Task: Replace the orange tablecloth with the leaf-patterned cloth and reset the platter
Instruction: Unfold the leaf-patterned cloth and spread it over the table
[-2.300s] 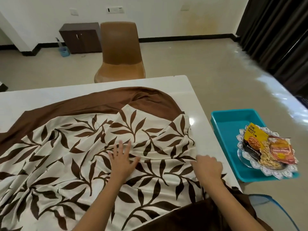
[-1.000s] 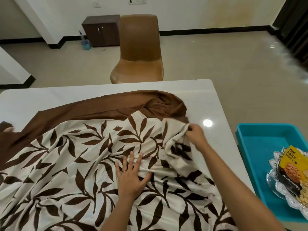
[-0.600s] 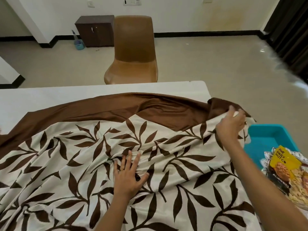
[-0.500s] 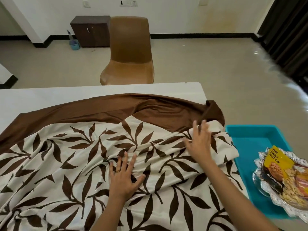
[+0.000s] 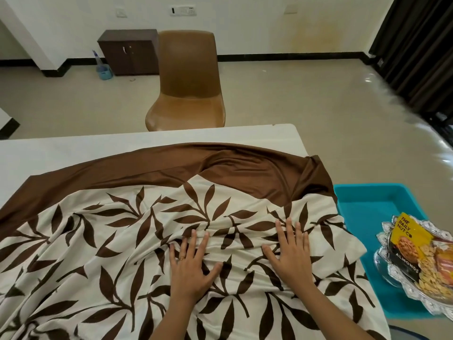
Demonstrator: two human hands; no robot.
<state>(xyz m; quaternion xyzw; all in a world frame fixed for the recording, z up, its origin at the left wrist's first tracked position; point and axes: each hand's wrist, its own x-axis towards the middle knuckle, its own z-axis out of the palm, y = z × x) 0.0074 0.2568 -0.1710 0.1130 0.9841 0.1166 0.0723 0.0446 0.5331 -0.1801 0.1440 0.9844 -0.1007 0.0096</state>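
Note:
The cream cloth with brown leaves [image 5: 103,244] and a plain brown border lies wrinkled over most of the white table [image 5: 73,153]. Its far right corner hangs over the table's right edge. My left hand [image 5: 191,263] presses flat on the cloth near the middle, fingers spread. My right hand [image 5: 291,253] lies flat beside it, to the right, fingers straight. The glass platter [image 5: 389,273] with snack packets sits in a teal tray [image 5: 362,202] off the table's right side. No orange cloth is in view.
A brown plastic chair [image 5: 188,84] stands at the table's far edge. A dark wooden cabinet [image 5: 130,52] and a small blue bucket [image 5: 104,72] are by the back wall. Dark curtains [image 5: 416,50] hang at the right.
My right hand pulled a bunched fold of the cloth out to the right over the table corner, let it go, and came back to lie flat. My left hand stayed pressed in place.

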